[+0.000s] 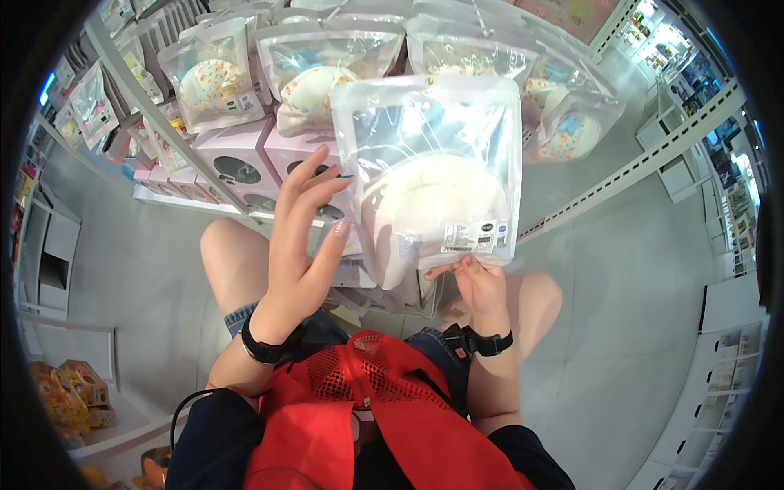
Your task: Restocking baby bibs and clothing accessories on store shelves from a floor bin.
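A clear plastic pouch (435, 135) with a cream-coloured padded item inside stands upright before me, its back towards me and a printed label near its lower right corner. My right hand (481, 285) pinches the pouch's bottom edge between thumb and fingers. At the pouch's left side is my left hand (309, 226), raised with fingers apart and holding nothing; whether a fingertip touches the plastic I cannot tell. Behind, similar pouches (214, 82) with patterned padded items hang from metal hooks.
Pink boxes (236, 156) with dark oval windows stand on the low shelf below the hanging pouches. Slanting white posts (643, 162) frame the rack on both sides. More clear packages lie low between my knees. Orange packages (76, 392) sit on a shelf at lower left.
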Available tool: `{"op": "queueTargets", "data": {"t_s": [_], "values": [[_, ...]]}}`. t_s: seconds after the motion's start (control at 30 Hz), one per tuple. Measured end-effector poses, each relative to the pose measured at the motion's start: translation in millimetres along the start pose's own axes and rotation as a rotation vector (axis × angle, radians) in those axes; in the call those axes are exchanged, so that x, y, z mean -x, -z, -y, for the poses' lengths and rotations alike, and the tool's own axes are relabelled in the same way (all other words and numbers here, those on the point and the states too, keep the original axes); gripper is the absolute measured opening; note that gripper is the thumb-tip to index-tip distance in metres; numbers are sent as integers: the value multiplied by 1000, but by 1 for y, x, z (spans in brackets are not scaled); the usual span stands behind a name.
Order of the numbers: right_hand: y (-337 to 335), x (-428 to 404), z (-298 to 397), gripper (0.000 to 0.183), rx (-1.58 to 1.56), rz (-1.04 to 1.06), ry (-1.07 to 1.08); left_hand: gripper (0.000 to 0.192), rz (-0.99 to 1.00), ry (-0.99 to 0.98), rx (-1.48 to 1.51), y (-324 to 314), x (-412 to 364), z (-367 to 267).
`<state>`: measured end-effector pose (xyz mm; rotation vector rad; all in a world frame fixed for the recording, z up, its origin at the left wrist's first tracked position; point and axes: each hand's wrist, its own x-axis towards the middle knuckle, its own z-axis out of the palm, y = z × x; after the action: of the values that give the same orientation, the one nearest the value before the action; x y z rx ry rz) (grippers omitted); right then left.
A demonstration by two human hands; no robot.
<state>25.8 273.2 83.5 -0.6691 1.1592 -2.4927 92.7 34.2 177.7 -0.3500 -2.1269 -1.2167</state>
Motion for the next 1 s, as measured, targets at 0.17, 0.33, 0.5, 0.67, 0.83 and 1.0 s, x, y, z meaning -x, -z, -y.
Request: {"op": "queueTargets", "data": {"t_s": [0.17, 0.33, 0.5, 0.67, 0.83, 1.0], "values": [[16, 3, 5, 34, 69, -6, -15, 35, 36, 194, -42, 13, 7, 29], [28, 14, 5, 34, 116, -64, -97, 30, 192, 379, 51, 7, 37, 88], [21, 18, 36, 39, 158, 6, -112, 24, 325, 322, -12, -14, 55, 116], [-14, -5, 88, 45, 268, -26, -15, 24, 487, 502, 64, -43, 96, 173], [-49, -66, 166, 51, 419, -7, 265, 21, 529, 294, -94, -61, 118, 188], [-84, -144, 211, 22, 325, 102, 401, 26, 627, 363, -156, -67, 125, 195]]}}
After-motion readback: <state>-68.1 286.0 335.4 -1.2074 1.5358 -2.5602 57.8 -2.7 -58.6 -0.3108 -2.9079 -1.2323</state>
